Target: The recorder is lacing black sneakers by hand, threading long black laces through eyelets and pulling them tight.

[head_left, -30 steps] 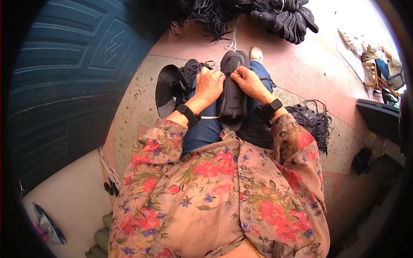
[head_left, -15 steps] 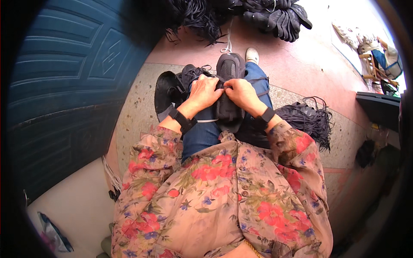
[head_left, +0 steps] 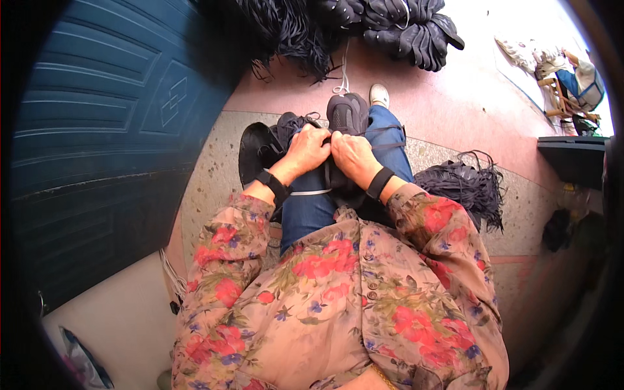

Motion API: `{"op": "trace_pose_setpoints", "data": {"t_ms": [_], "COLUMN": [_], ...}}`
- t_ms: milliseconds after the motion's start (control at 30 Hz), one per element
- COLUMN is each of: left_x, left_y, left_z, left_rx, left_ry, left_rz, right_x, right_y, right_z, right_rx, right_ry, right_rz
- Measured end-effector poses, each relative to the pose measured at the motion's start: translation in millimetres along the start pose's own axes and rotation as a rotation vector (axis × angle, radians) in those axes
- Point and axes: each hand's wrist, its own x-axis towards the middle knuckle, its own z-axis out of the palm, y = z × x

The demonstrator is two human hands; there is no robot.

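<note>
A dark grey shoe upper [head_left: 348, 112] with a mesh toe lies between my knees, toe pointing away from me. My left hand [head_left: 307, 149] is closed over its left side, thumb and fingertips pinched; what they hold is too small to make out. Beside it, almost touching, my right hand [head_left: 354, 156] is closed over the middle of the upper. A dark flat shoelace [head_left: 385, 129] runs from near the right fingers across my right knee, and those fingers appear pinched on it. Both hands hide the lacing area.
Left of my knee are a black shoe-shaped piece [head_left: 255, 153] and dark laces. A heap of dark laced uppers [head_left: 458, 182] lies to the right. Bundled black shoe parts [head_left: 413, 36] sit ahead, with a white cord [head_left: 342, 81]. A blue panelled door [head_left: 104, 130] stands left.
My right hand has moved left and turned, its knuckles now over the upper and close to my left hand. The view has shifted slightly.
</note>
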Motion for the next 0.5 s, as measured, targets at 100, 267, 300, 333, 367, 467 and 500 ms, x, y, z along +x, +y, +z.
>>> {"op": "trace_pose_setpoints", "data": {"t_ms": [100, 267, 300, 333, 367, 467, 500], "left_x": [-15.5, -37.2, -34.2, -29.6, -26.1, -22.7, -25.7], "left_y": [13.0, 60.0, 59.7, 57.2, 56.4, 82.9, 99.2], "left_z": [6.6, -24.4, -18.9, -15.3, -12.6, -6.6, -8.6], "left_rx": [0.032, 0.077, 0.067, -0.008, -0.082, -0.196, -0.312], "left_ry": [0.136, 0.232, 0.225, 0.128, 0.03, -0.007, 0.035], "left_rz": [-0.07, 0.344, 0.352, 0.394, 0.435, 0.438, 0.506], "right_x": [-12.4, -86.9, -89.5, -86.6, -82.6, -68.3, -64.7], "right_y": [13.0, 15.6, 18.0, 19.5, 21.3, 35.9, 39.7], "right_z": [-6.3, -55.2, -56.6, -60.8, -66.3, -79.1, -80.0], "right_rx": [0.109, 0.717, 0.714, 1.004, 1.292, 1.73, 1.934], "right_ry": [0.095, -0.185, -0.186, -0.131, -0.067, -0.174, -0.163], "right_rz": [-0.059, -0.028, -0.015, 0.117, 0.251, 0.731, 0.946]}}
